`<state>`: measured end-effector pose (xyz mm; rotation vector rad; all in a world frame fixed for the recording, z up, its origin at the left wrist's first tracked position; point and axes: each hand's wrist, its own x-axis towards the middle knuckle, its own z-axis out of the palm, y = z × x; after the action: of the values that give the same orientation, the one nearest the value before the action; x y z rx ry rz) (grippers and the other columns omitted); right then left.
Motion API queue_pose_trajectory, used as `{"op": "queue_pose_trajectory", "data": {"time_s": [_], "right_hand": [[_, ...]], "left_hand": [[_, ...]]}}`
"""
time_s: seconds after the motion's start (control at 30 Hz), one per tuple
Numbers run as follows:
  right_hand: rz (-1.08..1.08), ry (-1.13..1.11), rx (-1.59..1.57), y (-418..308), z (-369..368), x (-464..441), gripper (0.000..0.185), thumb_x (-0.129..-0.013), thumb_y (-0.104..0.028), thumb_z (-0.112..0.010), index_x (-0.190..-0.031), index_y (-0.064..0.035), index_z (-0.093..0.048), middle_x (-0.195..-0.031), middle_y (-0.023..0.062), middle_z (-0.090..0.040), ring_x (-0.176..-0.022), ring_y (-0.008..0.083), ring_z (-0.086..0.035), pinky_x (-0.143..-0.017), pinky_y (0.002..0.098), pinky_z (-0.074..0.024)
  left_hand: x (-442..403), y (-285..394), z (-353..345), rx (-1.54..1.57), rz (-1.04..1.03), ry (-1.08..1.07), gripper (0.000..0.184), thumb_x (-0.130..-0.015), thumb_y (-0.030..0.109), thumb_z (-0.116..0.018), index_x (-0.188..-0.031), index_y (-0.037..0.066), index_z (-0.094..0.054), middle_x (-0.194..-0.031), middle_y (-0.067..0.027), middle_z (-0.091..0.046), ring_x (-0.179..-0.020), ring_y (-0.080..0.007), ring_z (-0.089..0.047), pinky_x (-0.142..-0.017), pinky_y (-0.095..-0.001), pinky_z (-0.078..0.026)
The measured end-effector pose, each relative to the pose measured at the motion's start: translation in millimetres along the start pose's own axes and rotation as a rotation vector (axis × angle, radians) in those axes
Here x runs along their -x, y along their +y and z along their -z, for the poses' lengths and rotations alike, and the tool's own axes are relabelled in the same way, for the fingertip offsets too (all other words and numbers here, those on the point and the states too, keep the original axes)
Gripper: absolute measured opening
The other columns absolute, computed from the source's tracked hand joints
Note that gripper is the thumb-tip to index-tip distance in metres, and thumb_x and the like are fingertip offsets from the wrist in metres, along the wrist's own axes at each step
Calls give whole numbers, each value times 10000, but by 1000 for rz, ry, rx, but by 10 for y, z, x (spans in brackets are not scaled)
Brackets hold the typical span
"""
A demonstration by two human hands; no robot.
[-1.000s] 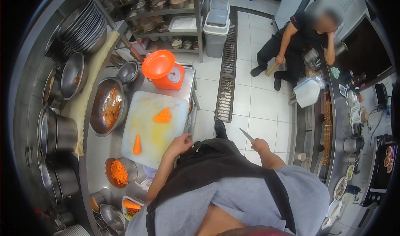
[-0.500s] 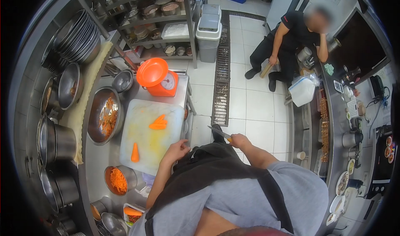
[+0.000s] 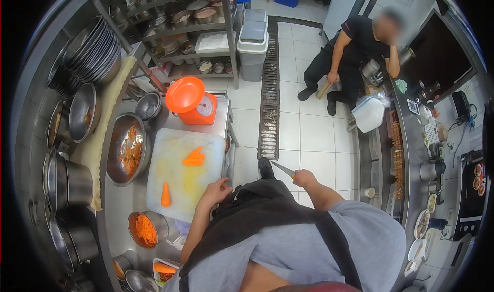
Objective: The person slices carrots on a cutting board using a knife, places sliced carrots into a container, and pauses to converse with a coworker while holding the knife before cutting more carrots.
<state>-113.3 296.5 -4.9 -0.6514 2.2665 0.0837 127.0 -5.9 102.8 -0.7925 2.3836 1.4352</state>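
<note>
One knife (image 3: 283,169) is gripped by right hand (image 3: 305,179) fingers, aside perhaps for safety; left hand (image 3: 215,192) fingers are loosely bent.

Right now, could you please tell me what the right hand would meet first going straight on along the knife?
Probably the metal table beside the cutting board, after the right hand and knife cross above the floor; depth and blade tilt are unclear.

Stacked pans (image 3: 95,52) left of the cutting board (image 3: 167,160) and a scale (image 3: 195,112) and rack (image 3: 188,30) beyond it mark a commercial kitchen.
</note>
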Motion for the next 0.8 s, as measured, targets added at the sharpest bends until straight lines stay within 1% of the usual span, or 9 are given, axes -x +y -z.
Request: {"op": "queue_pose_trajectory", "data": {"time_s": [0.07, 0.2, 0.27, 0.33, 0.43, 0.53, 0.6, 0.73, 0.8], "right_hand": [[-6, -8, -25, -11, -15, -3, 348, -796, -310, -632, -1055, -77, -630, -1052, 133, -657, -1014, 304, -616, -864, 423, -505], [16, 7, -15, -120, 2, 77, 360, -799, -315, -631, -1072, -80, -627, -1056, 137, -656, -1018, 306, -614, -864, 428, -504], [44, -22, 0, -185, 36, 74, 367, -802, -327, -627, -1072, -78, -625, -1040, 140, -657, -1006, 310, -617, -863, 429, -503], [34, -9, -4, -238, -16, 64, 368, -802, -337, -628, -1062, -77, -625, -1031, 140, -659, -996, 313, -619, -859, 429, -503], [43, 23, -15, -272, 84, 46, 372, -806, -362, -626, -1041, -74, -625, -1013, 143, -664, -977, 320, -625, -850, 429, -503], [66, 25, -45, -278, 81, 92, 361, -807, -353, -630, -1033, -71, -628, -1018, 144, -664, -982, 319, -624, -849, 426, -503], [61, 85, -93, -186, 19, 77, 347, -806, -339, -635, -1025, -70, -634, -1015, 145, -664, -983, 318, -624, -853, 423, -501], [-15, 19, -77, -37, -55, 142, 351, -799, -329, -635, -1037, -71, -638, -1035, 145, -661, -1010, 311, -617, -865, 422, -500], [-40, 1, -72, 95, -169, 118, 351, -800, -324, -626, -1042, -69, -638, -1044, 145, -660, -1020, 307, -615, -868, 421, -499]], "left_hand": [[-102, 27, -2, -7, -9, -5, 468, -819, 202, -678, -1227, 8, -556, -857, -108, -682, -762, -212, -652, -705, -322, -514], [-639, 139, -83, -494, -387, -542, 467, -776, 317, -695, -1154, 55, -618, -947, -142, -688, -923, -325, -649, -815, -397, -500], [-799, 895, 68, -520, -312, -568, 532, -758, 324, -696, -1210, 68, -580, -1020, -158, -673, -981, -333, -631, -832, -399, -496], [-908, 1515, 266, -180, -586, -125, 748, -775, 244, -677, -1413, 67, -330, -1166, -156, -603, -1049, -273, -608, -843, -378, -496], [-940, 2200, 591, 691, -882, 241, 653, -844, 39, -586, -1431, 80, -302, -1181, -79, -539, -1034, -156, -588, -816, -263, -485], [-843, 2163, 810, 715, -840, 323, 598, -843, -25, -558, -1399, 82, -364, -1152, -90, -561, -1017, -151, -593, -792, -256, -490], [-1068, 1696, 733, 447, -691, 251, 529, -844, 33, -587, -1348, 52, -428, -1087, -106, -605, -987, -151, -607, -788, -269, -499], [-1199, 659, 423, -410, -437, -122, 564, -805, 252, -659, -1295, 30, -491, -1036, -182, -640, -906, -254, -645, -802, -337, -515], [-970, 496, 287, -409, -250, -241, 575, -789, 289, -672, -1285, 47, -514, -1049, -195, -637, -899, -296, -648, -809, -361, -515]]}}
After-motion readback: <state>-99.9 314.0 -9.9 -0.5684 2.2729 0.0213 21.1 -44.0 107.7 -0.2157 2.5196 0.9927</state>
